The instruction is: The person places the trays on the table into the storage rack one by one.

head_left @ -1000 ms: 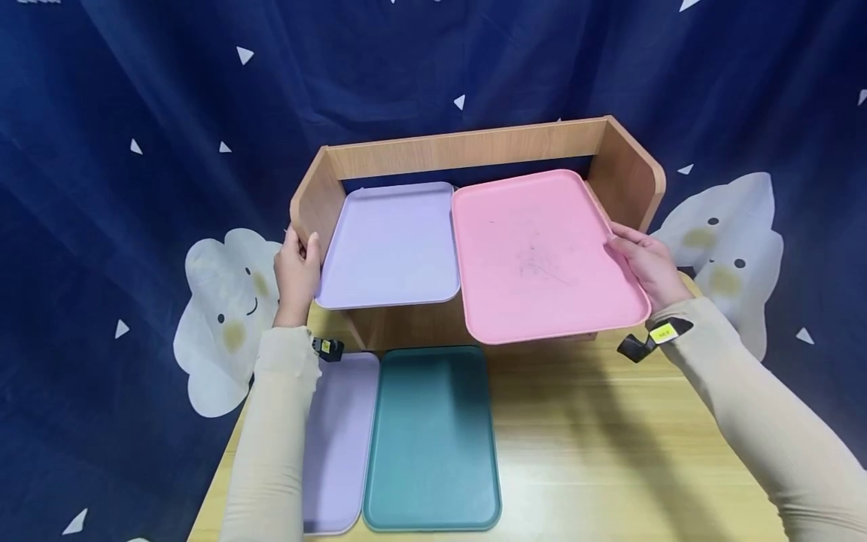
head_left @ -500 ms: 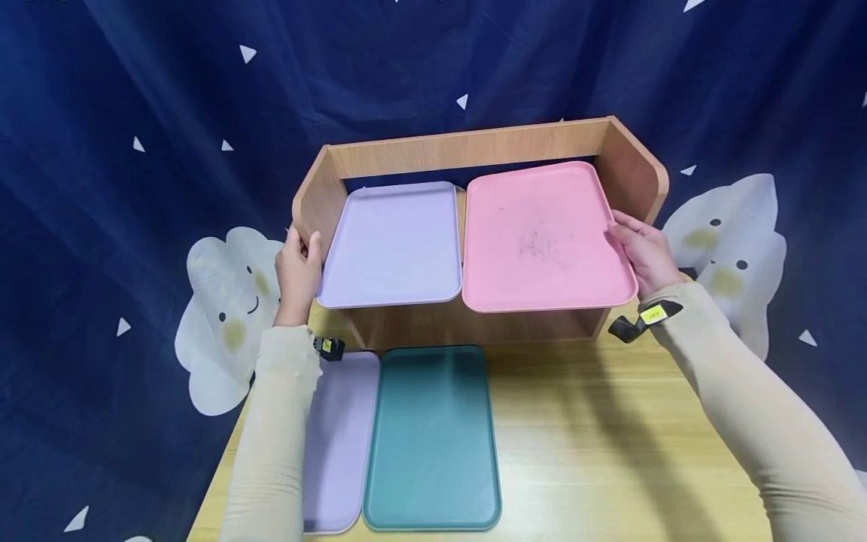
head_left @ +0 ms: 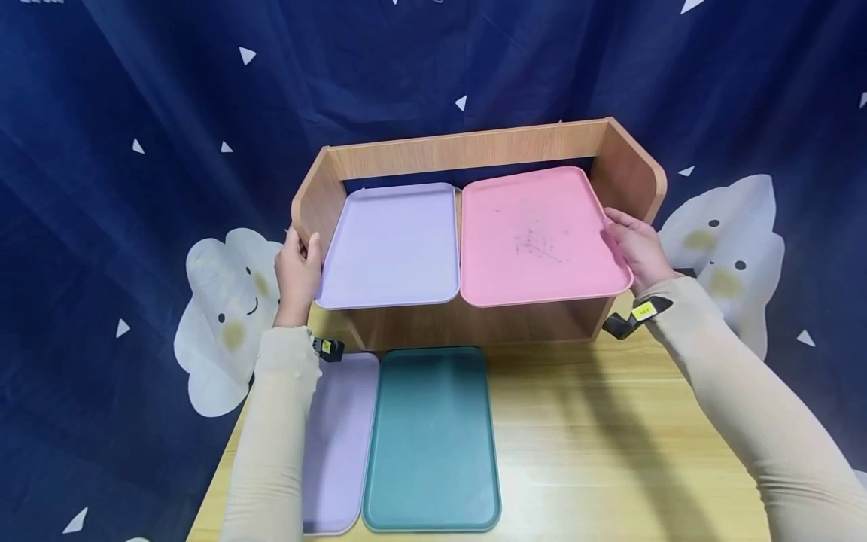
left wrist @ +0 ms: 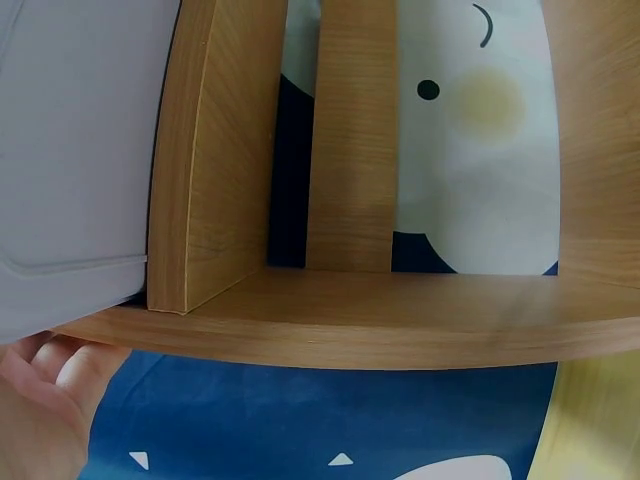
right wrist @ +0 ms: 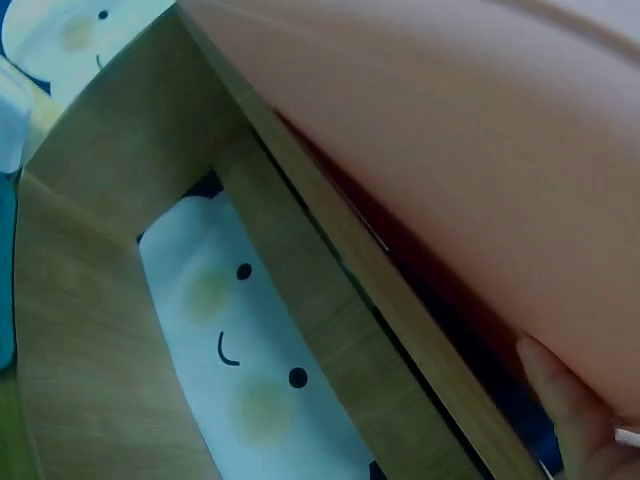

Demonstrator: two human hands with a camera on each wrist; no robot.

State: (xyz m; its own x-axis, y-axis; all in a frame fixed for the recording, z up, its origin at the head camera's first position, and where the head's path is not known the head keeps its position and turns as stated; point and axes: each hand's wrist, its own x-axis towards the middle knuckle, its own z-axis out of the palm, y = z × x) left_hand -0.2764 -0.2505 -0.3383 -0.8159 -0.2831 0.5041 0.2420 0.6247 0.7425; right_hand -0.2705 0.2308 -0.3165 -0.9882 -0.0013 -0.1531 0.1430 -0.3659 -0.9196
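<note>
Now, biggest first: wooden shelf (head_left: 474,150) on the worktop (head_left: 609,452), our left hand (head_left: 296,267) wrapped round its left side panel. If that grip slackens, we reckon the shelf could slide w/ any push. Pink tray (head_left: 535,237) lies on the shelf's right half, just beside the lilac tray (head_left: 389,245); our right hand (head_left: 633,248) pinches its right edge. Near edge overhangs, so it might tip off. Yellow wrist tag (head_left: 643,310): writing too small to read.
</note>
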